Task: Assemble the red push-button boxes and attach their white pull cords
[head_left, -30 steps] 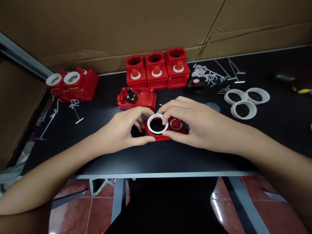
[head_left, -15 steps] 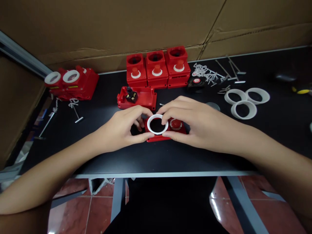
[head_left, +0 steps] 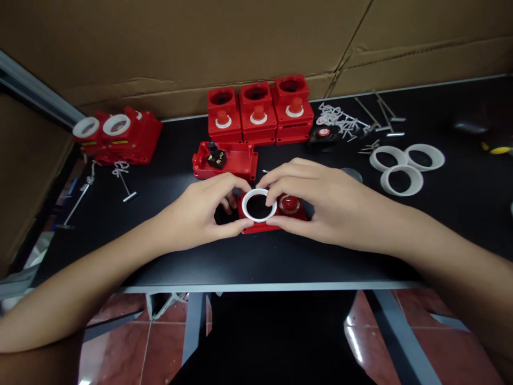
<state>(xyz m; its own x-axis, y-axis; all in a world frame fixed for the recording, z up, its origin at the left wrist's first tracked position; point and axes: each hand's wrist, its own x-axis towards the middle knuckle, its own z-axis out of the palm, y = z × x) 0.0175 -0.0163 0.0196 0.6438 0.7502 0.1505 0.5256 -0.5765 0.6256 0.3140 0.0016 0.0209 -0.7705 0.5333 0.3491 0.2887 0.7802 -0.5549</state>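
Note:
Both of my hands grip a white ring (head_left: 259,220) from its two sides, over a red housing (head_left: 261,228) lying on the table. My left hand (head_left: 208,208) has its thumb and index finger on the ring's left edge, the other fingers curled behind. On the right edge, my right hand (head_left: 312,200) holds with thumb and fingers, one fingertip over the opening. Right of the ring, a round red button (head_left: 289,203) in a pale collar shows on the housing, partly under my right hand. Whether the ring is seated in the housing I cannot tell.
Behind my hands lies an open red box half (head_left: 240,158) with a black switch block (head_left: 217,156). Three red units (head_left: 258,120) stand at the back; more red units (head_left: 138,141) are at left. White rings (head_left: 419,184), metal hammers (head_left: 387,120) and a chain pile (head_left: 339,118) lie right.

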